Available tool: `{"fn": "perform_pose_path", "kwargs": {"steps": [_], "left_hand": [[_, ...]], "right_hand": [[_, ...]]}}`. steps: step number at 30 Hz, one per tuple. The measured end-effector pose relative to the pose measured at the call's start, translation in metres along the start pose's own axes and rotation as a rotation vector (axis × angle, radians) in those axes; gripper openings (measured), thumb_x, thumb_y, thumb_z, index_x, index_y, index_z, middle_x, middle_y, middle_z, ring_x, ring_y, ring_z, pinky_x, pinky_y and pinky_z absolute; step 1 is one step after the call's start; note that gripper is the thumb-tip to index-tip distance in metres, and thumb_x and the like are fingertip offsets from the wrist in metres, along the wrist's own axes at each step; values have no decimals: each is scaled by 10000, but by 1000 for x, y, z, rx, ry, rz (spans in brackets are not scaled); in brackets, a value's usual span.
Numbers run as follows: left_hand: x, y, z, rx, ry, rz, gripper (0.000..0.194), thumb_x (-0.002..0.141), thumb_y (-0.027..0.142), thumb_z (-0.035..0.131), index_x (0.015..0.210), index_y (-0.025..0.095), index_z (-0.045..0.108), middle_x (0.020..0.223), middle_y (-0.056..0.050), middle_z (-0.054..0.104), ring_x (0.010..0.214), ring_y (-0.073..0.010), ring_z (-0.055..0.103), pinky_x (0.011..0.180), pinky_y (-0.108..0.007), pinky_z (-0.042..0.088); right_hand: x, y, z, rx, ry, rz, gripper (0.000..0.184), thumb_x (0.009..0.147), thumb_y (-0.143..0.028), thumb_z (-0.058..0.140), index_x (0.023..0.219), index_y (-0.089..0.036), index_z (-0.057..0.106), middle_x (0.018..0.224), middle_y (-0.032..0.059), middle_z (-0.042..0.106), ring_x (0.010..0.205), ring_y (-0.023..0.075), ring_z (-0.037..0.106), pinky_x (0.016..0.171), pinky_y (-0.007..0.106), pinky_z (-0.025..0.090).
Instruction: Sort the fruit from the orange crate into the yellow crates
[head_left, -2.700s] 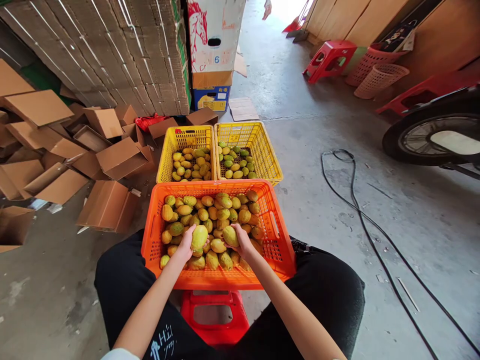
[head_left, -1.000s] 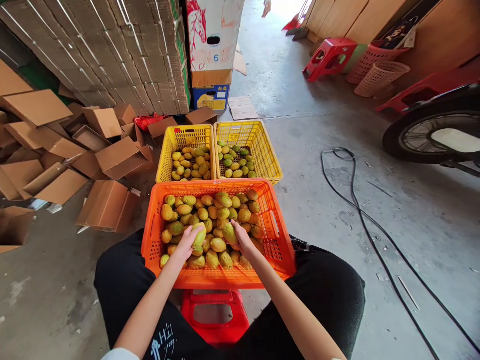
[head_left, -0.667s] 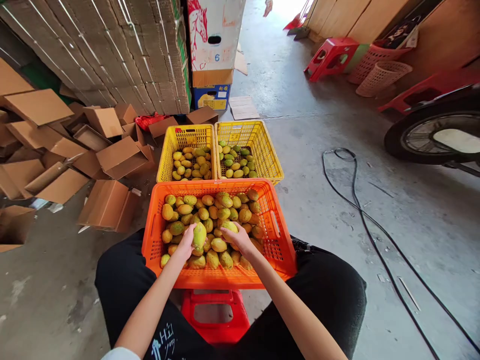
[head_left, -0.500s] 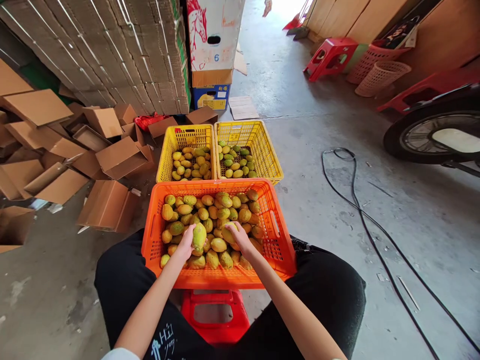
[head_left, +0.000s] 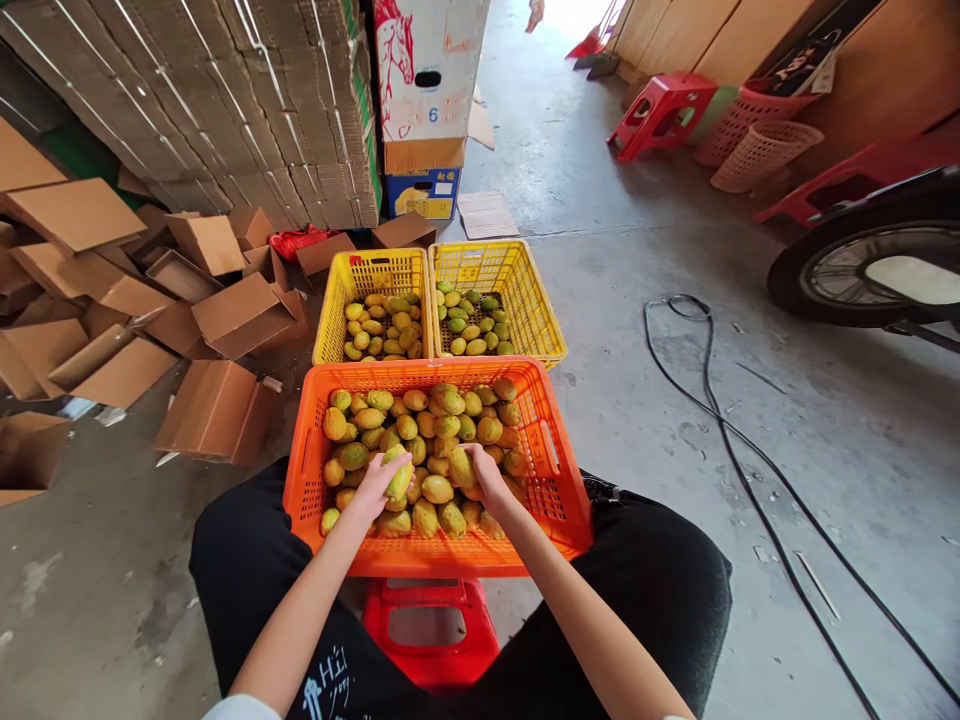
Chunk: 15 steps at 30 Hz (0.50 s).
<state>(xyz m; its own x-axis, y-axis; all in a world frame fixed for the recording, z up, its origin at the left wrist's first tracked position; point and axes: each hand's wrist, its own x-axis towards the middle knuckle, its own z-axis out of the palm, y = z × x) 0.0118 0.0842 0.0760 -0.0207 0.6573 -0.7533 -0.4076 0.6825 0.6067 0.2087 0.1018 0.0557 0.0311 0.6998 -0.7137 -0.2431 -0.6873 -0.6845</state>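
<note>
My left hand (head_left: 374,487) grips a yellow-green mango (head_left: 400,478) above the orange crate (head_left: 442,563), its fingers wrapped over the fruit's upper side. A second mango (head_left: 460,467) is in my right hand (head_left: 487,473), held by the thumb and fingers at its right end. Below both hands, the crate holds a heap of oval yellow and greenish mangoes (head_left: 437,489). This crate lies between my knees, and part of a red stool (head_left: 480,640) shows under its near edge.
Two yellow crates, the left (head_left: 324,322) and the right (head_left: 545,318), stand beyond the orange one, both part-filled with mangoes. Cardboard boxes (head_left: 244,315) litter the floor at left. A black cable (head_left: 709,370) and a motorbike wheel (head_left: 840,265) are at right.
The mango in my left hand has been turned, and my fingers now lie across its top. My right hand has tilted its mango more upright, so more of it shows.
</note>
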Motion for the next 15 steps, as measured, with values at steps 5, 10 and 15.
{"fn": "perform_pose_path", "kwargs": {"steps": [5,10,15], "left_hand": [[-3,5,6,-53,134,-33,246,818,296,806,905,176,610,715,-3,662,649,-142,680,588,-225,576],[-4,4,9,-33,73,-52,186,938,336,672,888,168,610,742,-34,695,717,-167,718,630,-246,602],[-4,1,9,-53,104,-83,247,985,390,601,961,146,630,728,-70,713,672,-193,730,584,-270,607]], "right_hand": [[-1,-1,-2,25,2,27,215,764,-437,607,814,-229,634,802,47,665,743,210,649,528,281,545],[1,3,1,35,2,-21,425,639,-451,841,856,-249,538,797,4,606,692,192,631,509,301,577],[1,8,4,-5,19,-28,533,571,-309,917,830,-267,454,764,-13,594,679,181,628,534,304,603]]}}
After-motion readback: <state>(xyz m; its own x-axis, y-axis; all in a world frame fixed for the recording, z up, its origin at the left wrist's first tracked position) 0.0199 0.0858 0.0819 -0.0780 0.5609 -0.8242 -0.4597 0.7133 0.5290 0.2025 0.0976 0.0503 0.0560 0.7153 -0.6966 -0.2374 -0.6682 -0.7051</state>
